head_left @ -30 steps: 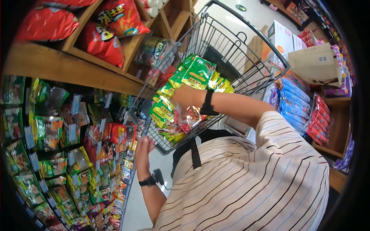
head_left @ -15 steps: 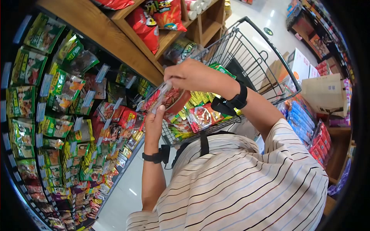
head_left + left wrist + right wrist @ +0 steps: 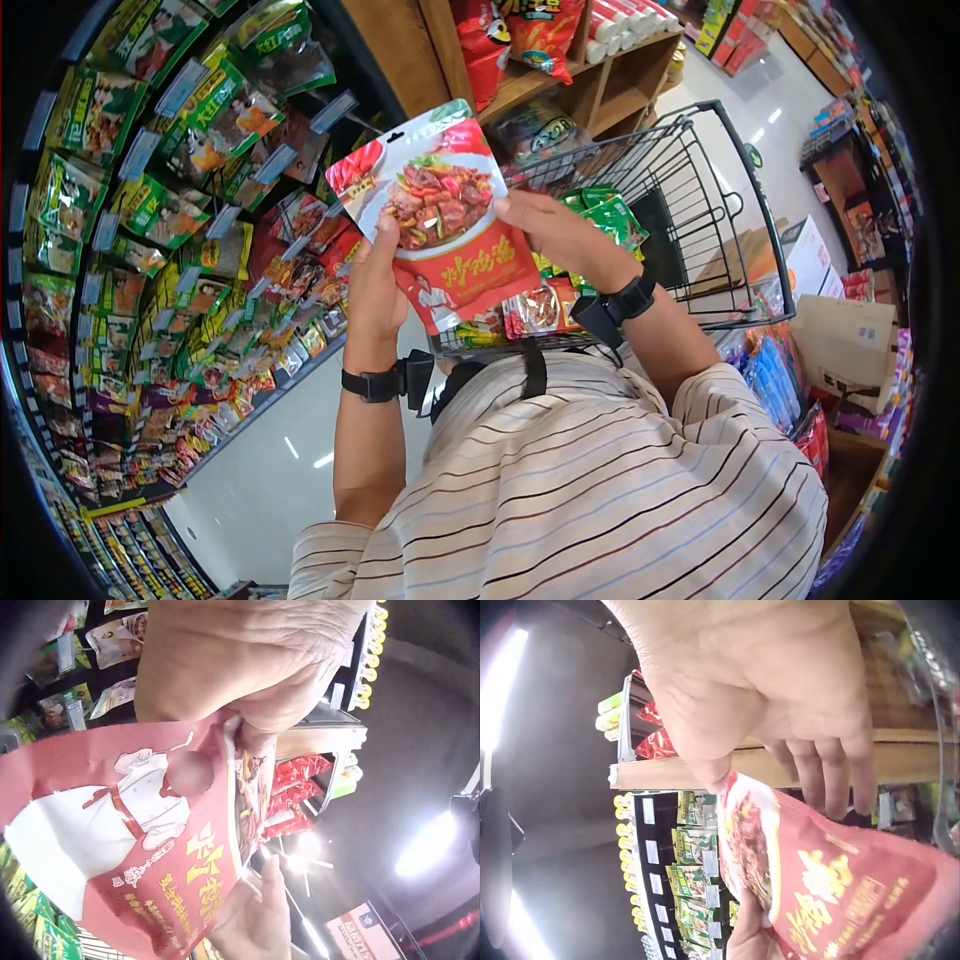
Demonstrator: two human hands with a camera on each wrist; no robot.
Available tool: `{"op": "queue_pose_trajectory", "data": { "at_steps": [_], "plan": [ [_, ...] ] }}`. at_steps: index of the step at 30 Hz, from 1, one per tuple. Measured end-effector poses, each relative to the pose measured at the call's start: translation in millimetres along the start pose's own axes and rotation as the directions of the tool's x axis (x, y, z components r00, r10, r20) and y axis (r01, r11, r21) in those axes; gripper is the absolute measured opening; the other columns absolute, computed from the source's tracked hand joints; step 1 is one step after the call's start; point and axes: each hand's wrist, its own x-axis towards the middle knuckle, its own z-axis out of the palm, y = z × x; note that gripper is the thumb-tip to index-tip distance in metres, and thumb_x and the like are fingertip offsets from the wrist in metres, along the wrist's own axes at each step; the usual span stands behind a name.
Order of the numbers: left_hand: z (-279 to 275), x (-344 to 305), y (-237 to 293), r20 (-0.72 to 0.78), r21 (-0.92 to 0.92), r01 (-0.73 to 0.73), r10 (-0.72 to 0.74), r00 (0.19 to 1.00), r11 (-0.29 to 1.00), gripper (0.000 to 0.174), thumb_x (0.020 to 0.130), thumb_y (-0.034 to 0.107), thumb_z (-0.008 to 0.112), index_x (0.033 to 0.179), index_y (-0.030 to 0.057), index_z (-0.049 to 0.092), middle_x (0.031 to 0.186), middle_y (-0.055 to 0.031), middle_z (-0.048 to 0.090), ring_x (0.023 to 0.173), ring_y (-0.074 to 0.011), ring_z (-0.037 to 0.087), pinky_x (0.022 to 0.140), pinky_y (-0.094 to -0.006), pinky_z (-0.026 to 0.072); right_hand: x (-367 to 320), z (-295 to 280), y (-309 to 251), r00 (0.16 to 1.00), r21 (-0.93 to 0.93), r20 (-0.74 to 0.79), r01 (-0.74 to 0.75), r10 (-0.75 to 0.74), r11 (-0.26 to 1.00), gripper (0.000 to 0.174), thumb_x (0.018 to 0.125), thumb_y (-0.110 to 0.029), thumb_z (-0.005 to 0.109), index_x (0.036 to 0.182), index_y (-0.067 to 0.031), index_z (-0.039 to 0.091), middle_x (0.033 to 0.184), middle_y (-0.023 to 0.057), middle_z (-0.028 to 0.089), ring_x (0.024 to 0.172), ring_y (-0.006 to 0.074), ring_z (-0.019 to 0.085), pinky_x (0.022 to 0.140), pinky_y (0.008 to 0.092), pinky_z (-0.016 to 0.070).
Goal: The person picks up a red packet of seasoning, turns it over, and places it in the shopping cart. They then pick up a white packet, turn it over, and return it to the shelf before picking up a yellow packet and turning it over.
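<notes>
A red-and-white food packet (image 3: 470, 275) with a picture of a meat dish is held up in front of the body, its printed face toward the head camera. My left hand (image 3: 377, 295) grips its left side, thumb over the front. At the right edge my right hand (image 3: 580, 240) holds it lightly, thumb on the rim and the fingers hidden behind in the head view. Below and behind stands a wire shopping cart (image 3: 757, 205). Green packets (image 3: 615, 222) lie inside it, with another red-and-white packet (image 3: 538, 310) near its front.
On the left, a rack of hanging food packets (image 3: 215, 120) with price tags runs along the aisle. Red snack bags (image 3: 545, 38) sit in a wooden shelf (image 3: 620, 85) beyond the cart. A cardboard box (image 3: 845, 345) and blue packs (image 3: 772, 385) stand at the right.
The right hand has come up out of the cart with a packet, and the left hand has taken hold of it too. The packet has turned face up toward the head camera.
</notes>
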Motion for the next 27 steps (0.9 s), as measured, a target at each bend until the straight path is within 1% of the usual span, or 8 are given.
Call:
{"op": "queue_pose_trajectory", "data": {
  "at_steps": [2, 3, 6, 9, 12, 16, 19, 27],
  "plan": [
    [1.9, -2.6, 4.2, -0.018, -0.04, 0.001, -0.002, 1.0, 0.999, 0.044, 0.103, 0.029, 0.051, 0.136, -0.0013, 0.048, 0.135, -0.012, 0.056, 0.121, -0.0211, 0.057, 0.104, -0.0381, 0.0456, -0.1, 13.8, 5.7, 0.998, 0.149, 0.058, -0.006, -0.002, 0.989, 0.048, 0.1, -0.034, 0.058, 0.132, 0.0, 0.052, 0.124, 0.008, 0.062, 0.108, 0.0153, 0.062, 0.096, 0.0328, 0.0511],
    [0.0, -2.6, 5.0, -0.021, -0.039, 0.005, -0.005, 1.0, 0.999, 0.045, 0.103, 0.03, 0.051, 0.136, -0.0011, 0.048, 0.135, -0.0123, 0.056, 0.121, -0.0212, 0.057, 0.104, -0.0385, 0.0457, 1.1, 16.6, 6.0, 0.999, 0.197, 0.051, -0.019, 0.009, 0.98, 0.045, 0.101, -0.033, 0.057, 0.13, 0.0009, 0.053, 0.123, 0.0089, 0.063, 0.109, 0.016, 0.063, 0.096, 0.0332, 0.0517],
    [0.8, -5.6, 5.6, -0.014, -0.107, 0.005, -0.007, 1.0, 0.994, 0.047, 0.104, 0.032, 0.05, 0.136, -0.0015, 0.047, 0.134, -0.0125, 0.057, 0.12, -0.0218, 0.057, 0.104, -0.0397, 0.0457, 1.9, 21.2, 2.6, 0.997, 0.271, 0.076, -0.01, -0.011, 0.963, 0.042, 0.101, -0.032, 0.055, 0.128, 0.0008, 0.054, 0.122, 0.0099, 0.064, 0.107, 0.0172, 0.064, 0.096, 0.034, 0.0522],
    [-10.0, -10.7, -0.2, -0.012, -0.045, 0.036, -0.036, 0.999, 0.998, 0.047, 0.104, 0.032, 0.048, 0.136, -0.0019, 0.046, 0.133, -0.0125, 0.058, 0.118, -0.0211, 0.06, 0.101, -0.0381, 0.049, 4.0, 19.7, 2.9, 0.997, 0.296, 0.077, 0.0, -0.024, 0.955, 0.041, 0.102, -0.031, 0.054, 0.128, 0.0007, 0.054, 0.121, 0.0104, 0.065, 0.107, 0.0173, 0.065, 0.096, 0.0342, 0.0522],
    [-15.3, -23.3, -3.3, -0.035, 0.039, 0.123, -0.122, 0.992, 0.992, 0.042, 0.104, 0.03, 0.05, 0.131, -0.0028, 0.051, 0.126, -0.011, 0.061, 0.115, -0.0182, 0.06, 0.098, -0.0349, 0.049, 4.0, 20.5, 0.3, 0.998, 0.312, 0.042, 0.028, -0.043, 0.95, 0.041, 0.102, -0.031, 0.054, 0.127, 0.0008, 0.053, 0.121, 0.0102, 0.065, 0.107, 0.0169, 0.065, 0.096, 0.0342, 0.0522],
    [-14.3, -33.7, -8.9, -0.05, 0.12, 0.133, -0.128, 0.99, 0.984, 0.039, 0.1, 0.022, 0.057, 0.132, -0.0008, 0.051, 0.126, -0.0087, 0.061, 0.113, -0.0165, 0.06, 0.098, -0.0334, 0.0482, 7.5, 18.0, 1.8, 0.997, 0.33, 0.036, 0.046, -0.061, 0.943, 0.04, 0.102, -0.03, 0.054, 0.127, 0.0006, 0.053, 0.121, 0.0102, 0.065, 0.107, 0.0165, 0.065, 0.095, 0.0339, 0.0524],
    [-21.7, -36.2, -20.4, -0.037, 0.114, 0.162, -0.159, 0.987, 0.98, 0.04, 0.098, 0.019, 0.062, 0.131, 0.0002, 0.052, 0.125, -0.008, 0.062, 0.113, -0.0158, 0.06, 0.098, -0.0329, 0.0477, 7.2, 18.1, 2.1, 0.996, 0.322, 0.039, 0.058, -0.074, 0.945, 0.039, 0.102, -0.03, 0.053, 0.127, 0.0004, 0.053, 0.122, 0.0102, 0.064, 0.107, 0.0163, 0.065, 0.095, 0.0338, 0.0526],
    [-19.4, -43.0, -25.2, -0.068, 0.12, 0.173, -0.166, 0.984, 0.978, 0.037, 0.097, 0.02, 0.064, 0.129, 0.0027, 0.056, 0.123, -0.0058, 0.064, 0.108, -0.0136, 0.061, 0.094, -0.0301, 0.049, 6.4, 21.0, 1.5, 0.998, 0.357, 0.026, 0.052, -0.066, 0.933, 0.038, 0.102, -0.028, 0.053, 0.128, -0.0001, 0.053, 0.123, 0.0101, 0.064, 0.109, 0.0167, 0.064, 0.096, 0.0344, 0.0522]
  ]
}}
